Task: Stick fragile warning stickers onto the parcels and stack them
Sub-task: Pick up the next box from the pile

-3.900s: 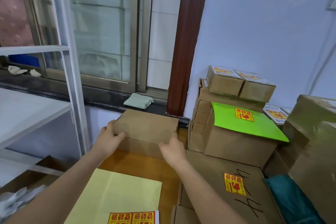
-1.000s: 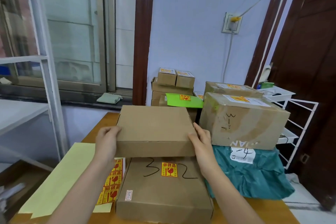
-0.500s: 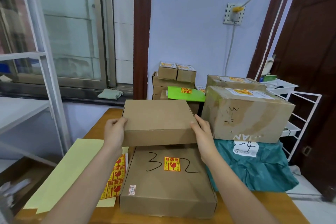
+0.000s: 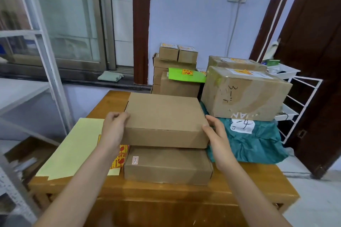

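A plain flat cardboard box (image 4: 164, 116) lies on top of a second flat box (image 4: 168, 166) at the middle of the wooden table (image 4: 166, 195). My left hand (image 4: 114, 129) grips its left side and my right hand (image 4: 214, 134) grips its right side. The top of the upper box carries no sticker. The lower box's top is hidden under it. A sheet of red-and-yellow fragile stickers (image 4: 120, 156) peeks out beside my left wrist, lying on yellow backing paper (image 4: 73, 149).
Stickered parcels stand behind: a big taped box (image 4: 243, 94) on a teal bag (image 4: 254, 142), small stacked boxes (image 4: 175, 61), a green envelope (image 4: 186, 74). A white wire rack (image 4: 295, 101) stands right, a white shelf frame (image 4: 46, 61) left.
I carried the plain box from the window end of the table toward me and lowered it onto the stickered box marked 32, whose top is now covered.
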`<state>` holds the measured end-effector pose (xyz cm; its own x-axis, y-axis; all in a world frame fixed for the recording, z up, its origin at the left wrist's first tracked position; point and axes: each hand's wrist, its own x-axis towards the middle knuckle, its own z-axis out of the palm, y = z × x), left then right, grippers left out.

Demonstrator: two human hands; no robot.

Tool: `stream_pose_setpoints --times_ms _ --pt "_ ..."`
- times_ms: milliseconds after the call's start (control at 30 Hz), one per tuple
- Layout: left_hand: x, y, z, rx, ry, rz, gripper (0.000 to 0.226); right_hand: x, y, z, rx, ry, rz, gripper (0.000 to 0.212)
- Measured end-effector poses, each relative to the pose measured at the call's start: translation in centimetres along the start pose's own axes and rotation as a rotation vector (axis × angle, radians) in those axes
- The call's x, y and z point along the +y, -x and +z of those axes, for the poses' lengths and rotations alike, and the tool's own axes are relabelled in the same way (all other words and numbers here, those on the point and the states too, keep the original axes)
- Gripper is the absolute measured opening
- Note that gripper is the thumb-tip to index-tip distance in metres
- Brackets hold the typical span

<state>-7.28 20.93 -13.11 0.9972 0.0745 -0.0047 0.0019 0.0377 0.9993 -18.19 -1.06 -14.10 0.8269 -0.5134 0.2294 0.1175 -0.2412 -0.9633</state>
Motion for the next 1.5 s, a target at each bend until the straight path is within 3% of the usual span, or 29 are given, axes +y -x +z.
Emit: stream_pose_setpoints --times_ms 133,733,800,967,1067,1167,1367,1500 --pt "-0.6 1.7 -0.2 -0.009 -0.007 -0.007 0.022 0.9 1.9 -0.7 0.029 0.014 -0.005 0.022" --pt "-3.7 3.5 -0.2 -0.039 0.046 -0.080 0.020 2.5 4.0 -0.5 0.099 0.085 0.001 0.026" --pt "-3.8 3.3 -0.4 -0.057 0.048 -0.085 0.020 2.1 3.9 -0.4 0.088 0.200 -0.016 0.027" --pt "-3.9 2.9 -1.0 -0.112 0.037 -0.109 0.020 -0.3 3.1 -0.7 0.121 0.916 -0.218 0.047" --pt "-4.4 2.0 -2.6 -0.155 0.000 -0.111 0.028 -2.6 2.8 0.8 0.033 0.959 -0.359 0.044" --pt "-5.0 1.9 -4.4 -0.107 -0.082 0.002 0.019 -4.3 3.1 3.2 -0.079 0.922 -0.452 0.034" --pt "-6.1 1.0 -8.0 0.048 -0.583 0.191 0.027 -6.2 5.3 9.4 -0.353 0.656 -0.558 0.028" --pt "-8.2 -0.2 -10.4 -0.090 -0.809 0.253 0.032 -5.3 7.7 14.2 -0.468 0.543 -0.667 0.029"
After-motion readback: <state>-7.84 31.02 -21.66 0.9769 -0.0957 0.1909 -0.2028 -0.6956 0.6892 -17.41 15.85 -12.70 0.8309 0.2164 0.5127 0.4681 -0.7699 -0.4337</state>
